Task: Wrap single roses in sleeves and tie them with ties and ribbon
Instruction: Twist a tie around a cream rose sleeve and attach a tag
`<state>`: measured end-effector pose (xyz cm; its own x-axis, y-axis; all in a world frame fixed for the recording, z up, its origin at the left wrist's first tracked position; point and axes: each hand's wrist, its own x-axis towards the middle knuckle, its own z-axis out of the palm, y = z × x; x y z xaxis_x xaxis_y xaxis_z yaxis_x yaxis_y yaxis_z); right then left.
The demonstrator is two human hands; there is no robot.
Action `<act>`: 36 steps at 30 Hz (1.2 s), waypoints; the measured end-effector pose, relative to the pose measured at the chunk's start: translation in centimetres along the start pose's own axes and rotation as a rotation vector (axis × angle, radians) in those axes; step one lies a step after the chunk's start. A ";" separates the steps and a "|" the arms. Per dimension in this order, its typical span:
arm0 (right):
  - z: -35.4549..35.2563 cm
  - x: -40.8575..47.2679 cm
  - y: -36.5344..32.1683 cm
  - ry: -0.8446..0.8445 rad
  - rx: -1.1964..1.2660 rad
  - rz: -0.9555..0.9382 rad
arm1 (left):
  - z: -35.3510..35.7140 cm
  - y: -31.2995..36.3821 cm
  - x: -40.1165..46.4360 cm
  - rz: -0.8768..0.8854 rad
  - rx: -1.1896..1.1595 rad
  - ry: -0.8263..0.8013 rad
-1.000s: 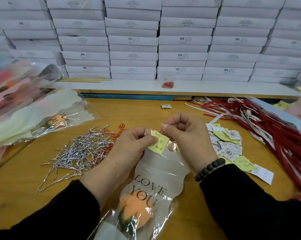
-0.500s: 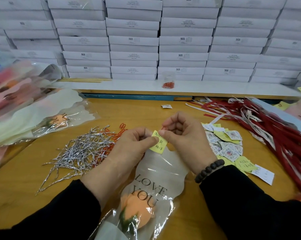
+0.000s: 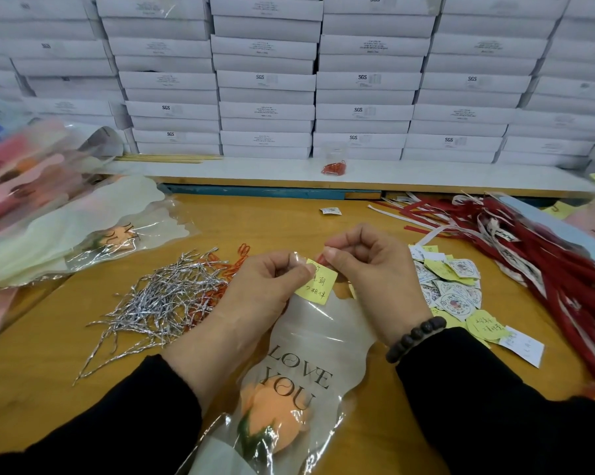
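- The left hand [image 3: 265, 286] has its fingers curled, thumb and forefinger pinching the top edge of the sleeve [image 3: 309, 341] together with a yellow note [image 3: 318, 282].
- The right hand [image 3: 364, 265] – fingers curled too – pinches something small and red at the note's upper corner; what it is cannot be told.
- The sleeve lies on the wooden table [image 3: 42, 341] at 6 o'clock, printed "LOVE YOU", with an orange rose [image 3: 272, 413] inside near its lower end.
- Silver ties [image 3: 159, 299] lie heaped at 9 o'clock of the hands, just beside the left wrist.
- Red ribbon [image 3: 542, 255] sprawls at 3 o'clock, with small cards [image 3: 453, 286] between it and the right hand.
- Wrapped roses [image 3: 66, 228] are stacked at 10 o'clock – white boxes [image 3: 265, 80] at 12.
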<state>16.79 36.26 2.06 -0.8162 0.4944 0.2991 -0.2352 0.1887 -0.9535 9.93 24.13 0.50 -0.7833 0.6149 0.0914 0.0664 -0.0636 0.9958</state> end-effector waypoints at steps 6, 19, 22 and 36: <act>0.0 0.0 0.1 -0.004 -0.013 0.003 | 0.1 0.1 -0.1 0.011 0.009 0.019; 0.1 -0.1 0.0 -0.007 -0.115 -0.042 | 0.6 0.7 -0.5 0.076 0.042 0.067; 0.2 -0.1 -0.1 0.018 -0.107 -0.058 | 0.6 0.7 -0.4 0.090 0.068 0.071; -0.3 0.1 0.0 -0.055 0.080 0.032 | 0.5 0.6 -0.3 0.090 0.107 0.075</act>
<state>16.81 36.58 2.07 -0.8511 0.4514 0.2680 -0.2483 0.1037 -0.9631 10.50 24.28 1.08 -0.8151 0.5494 0.1838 0.2010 -0.0293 0.9792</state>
